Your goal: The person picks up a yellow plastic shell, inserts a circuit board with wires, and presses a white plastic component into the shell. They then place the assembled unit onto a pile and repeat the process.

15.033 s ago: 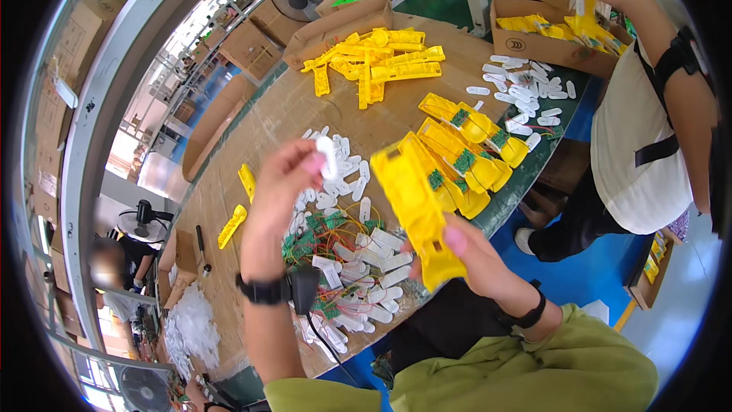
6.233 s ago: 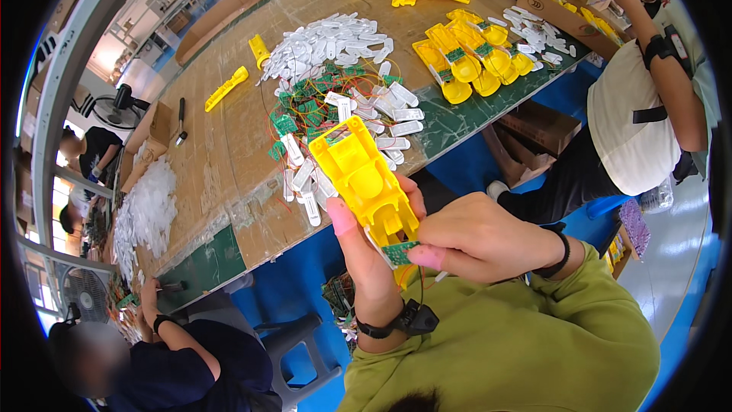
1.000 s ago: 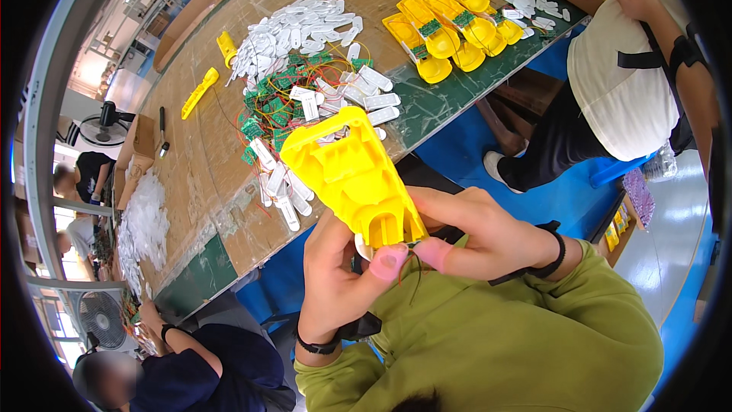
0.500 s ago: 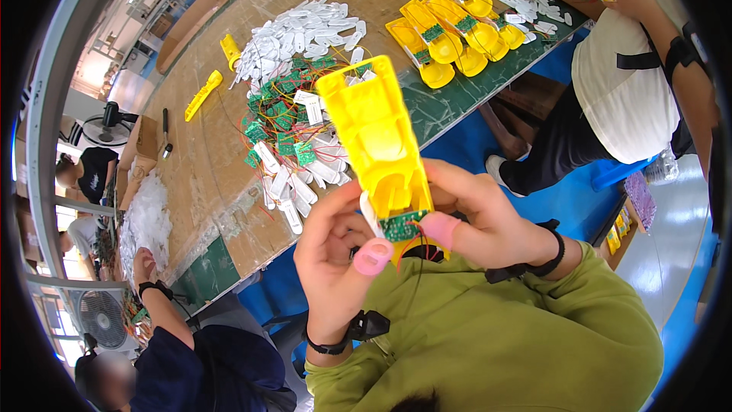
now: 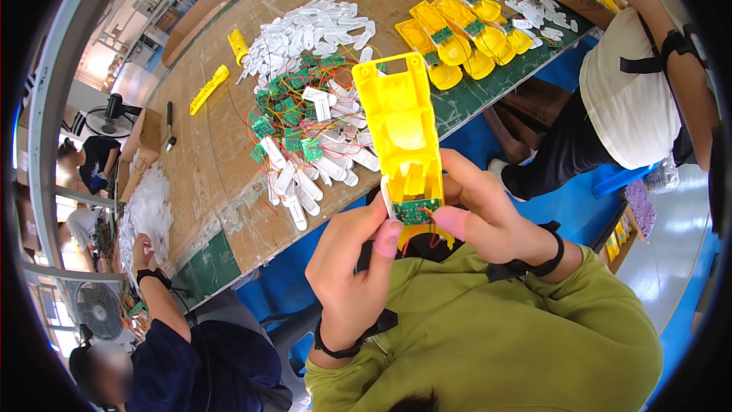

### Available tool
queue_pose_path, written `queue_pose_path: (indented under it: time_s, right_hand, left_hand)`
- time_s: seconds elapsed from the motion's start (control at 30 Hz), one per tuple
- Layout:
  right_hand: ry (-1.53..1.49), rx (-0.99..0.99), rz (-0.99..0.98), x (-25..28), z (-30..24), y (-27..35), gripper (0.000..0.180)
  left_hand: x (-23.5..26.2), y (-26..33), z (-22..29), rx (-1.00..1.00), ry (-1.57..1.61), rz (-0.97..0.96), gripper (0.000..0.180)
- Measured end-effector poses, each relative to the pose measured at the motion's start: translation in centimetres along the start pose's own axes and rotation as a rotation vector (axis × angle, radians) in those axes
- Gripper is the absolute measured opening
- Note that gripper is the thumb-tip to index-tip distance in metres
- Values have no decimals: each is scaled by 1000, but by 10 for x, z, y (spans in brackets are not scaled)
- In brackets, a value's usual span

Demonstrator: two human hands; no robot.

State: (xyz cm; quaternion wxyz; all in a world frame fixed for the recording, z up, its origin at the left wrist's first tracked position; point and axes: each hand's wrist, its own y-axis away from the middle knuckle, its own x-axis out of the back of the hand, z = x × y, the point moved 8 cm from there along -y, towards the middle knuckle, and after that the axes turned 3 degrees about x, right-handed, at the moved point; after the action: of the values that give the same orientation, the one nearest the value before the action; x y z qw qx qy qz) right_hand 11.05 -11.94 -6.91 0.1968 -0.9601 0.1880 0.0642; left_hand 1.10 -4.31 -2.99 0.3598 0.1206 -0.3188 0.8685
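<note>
Holding yellow casing (image 5: 402, 116) — plus green board (image 5: 414, 212)

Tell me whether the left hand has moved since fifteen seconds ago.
Yes. Against the table, the left hand has moved toward the near side: then seen over the tabletop, now beyond its near edge, at the yellow housing.

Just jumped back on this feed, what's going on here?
The person holds a yellow shell up between both hands, off the table. The left hand grips its lower left edge, by a white piece; the right hand holds the other side, thumb beside a green circuit board with red wires. Whether the board is fixed is unclear. On the table lie loose white pieces, wired boards and more yellow shells.
</note>
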Motion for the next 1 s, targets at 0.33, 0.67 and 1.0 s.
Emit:
queue_pose_path:
  time_s: [0.33,0.67,1.0]
  right_hand:
    - [286,138,90,5,-7,-3,42]
    - [273,212,78,-4,-12,3,40]
    - [336,180,146,-3,-13,0,38]
  left_hand:
    - [-9,10,17,-69,-116,59,23]
    - [-10,16,30,20,-346,112,18]
    - [-10,16,28,0,-317,177,18]
